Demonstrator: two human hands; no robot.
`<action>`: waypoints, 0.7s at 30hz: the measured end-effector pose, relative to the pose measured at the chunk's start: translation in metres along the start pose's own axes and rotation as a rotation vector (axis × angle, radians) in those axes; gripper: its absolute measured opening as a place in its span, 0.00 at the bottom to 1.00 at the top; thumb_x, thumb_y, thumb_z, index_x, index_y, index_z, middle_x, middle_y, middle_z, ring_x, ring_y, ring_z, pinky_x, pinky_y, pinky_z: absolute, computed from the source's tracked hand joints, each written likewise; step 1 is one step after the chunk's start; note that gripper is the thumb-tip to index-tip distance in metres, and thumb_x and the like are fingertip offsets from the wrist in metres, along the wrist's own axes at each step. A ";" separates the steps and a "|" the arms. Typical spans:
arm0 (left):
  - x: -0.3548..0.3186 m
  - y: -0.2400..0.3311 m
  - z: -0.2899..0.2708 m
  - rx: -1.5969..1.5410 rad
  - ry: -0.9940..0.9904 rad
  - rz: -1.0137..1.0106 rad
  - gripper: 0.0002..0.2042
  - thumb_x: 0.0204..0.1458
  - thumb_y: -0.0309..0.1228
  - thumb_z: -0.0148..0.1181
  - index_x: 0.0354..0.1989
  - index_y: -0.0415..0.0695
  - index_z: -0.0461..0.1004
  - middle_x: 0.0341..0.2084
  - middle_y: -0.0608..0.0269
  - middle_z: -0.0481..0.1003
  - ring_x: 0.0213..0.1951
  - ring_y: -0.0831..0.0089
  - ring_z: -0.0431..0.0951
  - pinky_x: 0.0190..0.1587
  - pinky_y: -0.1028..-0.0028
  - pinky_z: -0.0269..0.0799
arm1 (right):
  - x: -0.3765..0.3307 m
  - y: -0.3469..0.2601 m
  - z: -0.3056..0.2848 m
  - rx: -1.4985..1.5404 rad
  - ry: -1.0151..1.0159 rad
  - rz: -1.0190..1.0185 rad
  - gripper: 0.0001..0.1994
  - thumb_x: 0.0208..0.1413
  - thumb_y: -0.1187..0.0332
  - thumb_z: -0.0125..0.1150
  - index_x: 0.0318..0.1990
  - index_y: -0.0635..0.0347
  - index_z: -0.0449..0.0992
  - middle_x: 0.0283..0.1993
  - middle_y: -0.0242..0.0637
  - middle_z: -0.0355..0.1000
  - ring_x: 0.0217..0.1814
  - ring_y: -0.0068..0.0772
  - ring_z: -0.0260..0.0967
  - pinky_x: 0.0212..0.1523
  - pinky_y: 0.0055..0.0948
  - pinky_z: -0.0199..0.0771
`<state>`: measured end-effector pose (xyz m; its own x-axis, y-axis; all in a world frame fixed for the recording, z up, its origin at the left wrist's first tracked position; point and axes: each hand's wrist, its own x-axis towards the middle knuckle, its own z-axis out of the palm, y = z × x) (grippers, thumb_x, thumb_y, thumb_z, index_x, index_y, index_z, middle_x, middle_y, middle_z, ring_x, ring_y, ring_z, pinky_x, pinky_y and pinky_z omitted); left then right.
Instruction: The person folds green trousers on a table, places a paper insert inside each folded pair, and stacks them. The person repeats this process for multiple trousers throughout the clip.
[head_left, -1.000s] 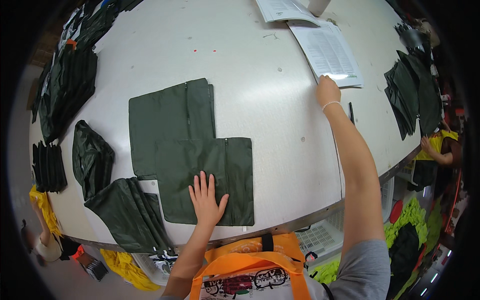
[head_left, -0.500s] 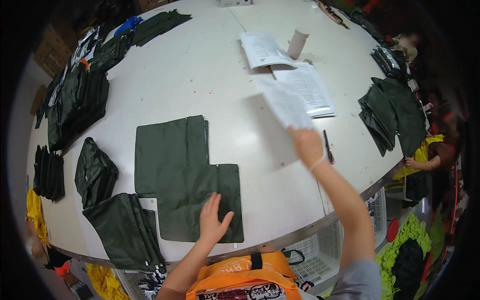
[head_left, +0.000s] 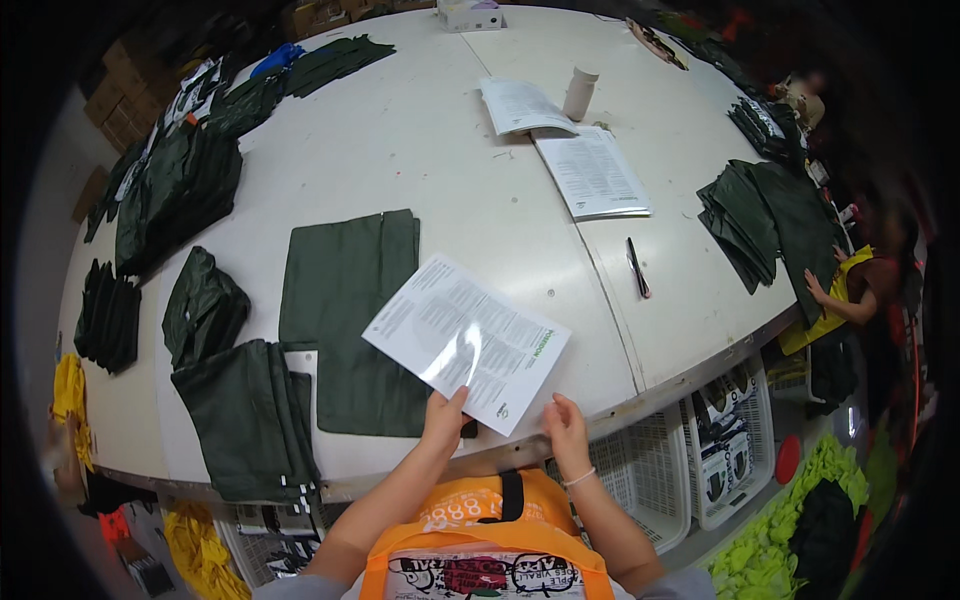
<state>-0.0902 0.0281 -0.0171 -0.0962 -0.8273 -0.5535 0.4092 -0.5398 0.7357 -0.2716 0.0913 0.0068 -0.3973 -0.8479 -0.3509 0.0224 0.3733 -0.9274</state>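
Note:
A glossy white printed sheet (head_left: pixel 468 345) slants over the dark green folded fabric pieces (head_left: pixel 345 275) in front of me. My left hand (head_left: pixel 445 418) grips its near edge, thumb on top and fingers beneath. Just off the sheet's right corner is my right hand (head_left: pixel 568 437), holding nothing, with its fingers loosely bent and apart. The sheet covers part of the right-hand fabric piece; a dark corner shows below it. To the left lie a folded green stack (head_left: pixel 245 420) and a crumpled dark green bundle (head_left: pixel 205 310).
Further off are a stack of printed sheets (head_left: pixel 592 175), another sheet pile (head_left: pixel 525 105), a pale cylinder (head_left: pixel 580 94) and a pen (head_left: pixel 637 268). Dark green piles (head_left: pixel 180 200) line the left. At the right, a person's hands (head_left: pixel 828 295) touch green fabric (head_left: pixel 790 230). White baskets (head_left: pixel 640 480) sit below the table edge.
My right hand has brought the sheet from the sheet stack to above the green fabric and let go. My left hand, earlier open on the fabric, now holds it.

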 end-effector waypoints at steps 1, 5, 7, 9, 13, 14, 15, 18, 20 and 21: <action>-0.003 -0.010 0.000 0.028 -0.019 0.021 0.16 0.59 0.26 0.47 0.56 0.39 0.62 0.45 0.56 0.72 0.43 0.68 0.75 0.38 0.69 0.76 | -0.003 -0.001 0.000 0.364 -0.063 0.287 0.19 0.59 0.64 0.56 0.51 0.69 0.67 0.42 0.37 0.71 0.45 0.25 0.68 0.44 0.23 0.69; -0.014 -0.020 0.003 0.434 -0.192 0.128 0.13 0.55 0.36 0.58 0.44 0.41 0.72 0.31 0.64 0.75 0.28 0.78 0.72 0.26 0.77 0.66 | 0.019 0.033 -0.007 0.223 -0.024 0.022 0.14 0.59 0.73 0.51 0.51 0.70 0.67 0.44 0.40 0.72 0.43 0.26 0.69 0.43 0.24 0.70; -0.005 -0.014 -0.017 0.745 -0.196 0.379 0.15 0.49 0.38 0.63 0.39 0.40 0.75 0.33 0.58 0.76 0.34 0.68 0.74 0.36 0.71 0.69 | 0.034 0.022 -0.029 0.211 0.034 0.043 0.13 0.58 0.76 0.51 0.49 0.72 0.68 0.43 0.40 0.73 0.42 0.25 0.70 0.43 0.24 0.70; 0.005 0.001 -0.031 1.017 -0.012 0.930 0.15 0.43 0.36 0.66 0.38 0.41 0.77 0.44 0.49 0.73 0.48 0.53 0.70 0.52 0.60 0.64 | 0.054 0.010 -0.063 0.274 0.167 -0.030 0.09 0.58 0.76 0.52 0.45 0.69 0.70 0.40 0.38 0.73 0.38 0.24 0.70 0.40 0.23 0.71; 0.032 0.007 -0.067 1.458 0.363 0.779 0.34 0.50 0.44 0.58 0.62 0.38 0.57 0.65 0.47 0.50 0.66 0.52 0.48 0.66 0.54 0.41 | 0.094 -0.038 -0.142 0.521 0.378 -0.281 0.12 0.58 0.73 0.53 0.48 0.68 0.66 0.45 0.38 0.70 0.42 0.27 0.70 0.43 0.27 0.73; 0.039 -0.001 -0.077 1.499 0.362 0.717 0.35 0.50 0.46 0.56 0.63 0.38 0.55 0.66 0.48 0.48 0.67 0.52 0.46 0.66 0.53 0.39 | 0.100 -0.056 -0.159 0.539 0.387 -0.321 0.13 0.59 0.73 0.52 0.50 0.67 0.66 0.46 0.38 0.70 0.44 0.29 0.70 0.43 0.27 0.73; 0.039 -0.007 -0.077 1.529 0.327 0.742 0.36 0.50 0.47 0.56 0.63 0.38 0.55 0.66 0.48 0.48 0.67 0.53 0.46 0.66 0.53 0.39 | 0.102 -0.067 -0.177 0.585 0.395 -0.375 0.13 0.60 0.74 0.50 0.51 0.65 0.66 0.46 0.38 0.71 0.44 0.30 0.71 0.44 0.29 0.74; 0.020 -0.014 -0.073 1.614 0.221 0.781 0.37 0.50 0.49 0.55 0.64 0.38 0.54 0.67 0.49 0.48 0.68 0.53 0.45 0.66 0.51 0.38 | 0.117 -0.084 -0.220 0.609 0.484 -0.461 0.12 0.62 0.72 0.48 0.52 0.63 0.67 0.47 0.37 0.71 0.46 0.30 0.71 0.44 0.28 0.74; -0.004 -0.015 -0.060 1.646 0.114 0.769 0.37 0.50 0.50 0.55 0.64 0.39 0.54 0.66 0.49 0.49 0.67 0.54 0.46 0.65 0.50 0.39 | 0.113 -0.091 -0.231 0.612 0.509 -0.449 0.12 0.62 0.72 0.48 0.52 0.62 0.68 0.48 0.38 0.71 0.46 0.31 0.71 0.43 0.29 0.74; -0.007 -0.021 -0.059 1.644 0.130 0.792 0.34 0.50 0.49 0.56 0.62 0.42 0.59 0.66 0.50 0.50 0.67 0.53 0.47 0.65 0.49 0.39 | 0.112 -0.089 -0.230 0.618 0.509 -0.431 0.12 0.62 0.71 0.48 0.52 0.62 0.68 0.48 0.38 0.71 0.46 0.31 0.71 0.44 0.29 0.74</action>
<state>-0.0451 0.0542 -0.0517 -0.2499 -0.9619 0.1107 -0.8926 0.2731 0.3586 -0.5293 0.0497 0.0803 -0.8393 -0.5436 0.0053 0.2081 -0.3302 -0.9207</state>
